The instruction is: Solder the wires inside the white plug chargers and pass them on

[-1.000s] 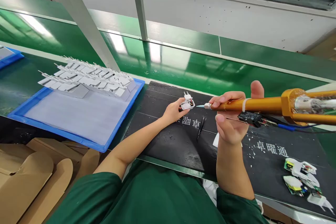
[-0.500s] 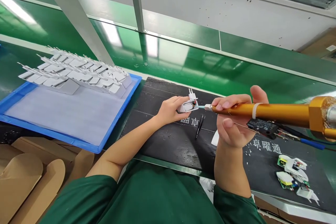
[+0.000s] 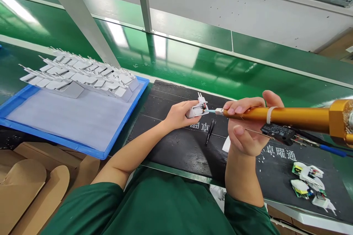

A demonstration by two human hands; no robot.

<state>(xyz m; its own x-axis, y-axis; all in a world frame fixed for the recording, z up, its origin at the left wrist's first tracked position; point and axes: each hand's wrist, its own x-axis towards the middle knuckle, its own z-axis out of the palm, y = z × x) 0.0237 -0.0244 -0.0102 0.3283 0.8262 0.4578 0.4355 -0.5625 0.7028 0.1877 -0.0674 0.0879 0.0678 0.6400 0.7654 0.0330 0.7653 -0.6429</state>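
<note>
My left hand (image 3: 179,114) grips a small white plug housing (image 3: 197,109) with two prongs, held just above the black mat (image 3: 176,147). Its open side faces right. My right hand (image 3: 246,128) is wrapped round a long gold dispensing tool (image 3: 286,116). The tool's pale tip (image 3: 211,111) reaches into the housing's open side. A small black switch with wires (image 3: 277,132) hangs under the tool's barrel.
A blue tray (image 3: 68,143) at the left holds rows of white plug housings (image 3: 79,75) on grey foam. Black tweezers (image 3: 211,132) lie on the mat. Loose circuit boards and white parts (image 3: 309,183) sit at the right. A green conveyor belt (image 3: 193,62) runs behind; brown cardboard (image 3: 30,183) lies lower left.
The tool's tip has gone from just short of the housing into its open side. My left hand tilted the housing slightly. The view shifted a little.
</note>
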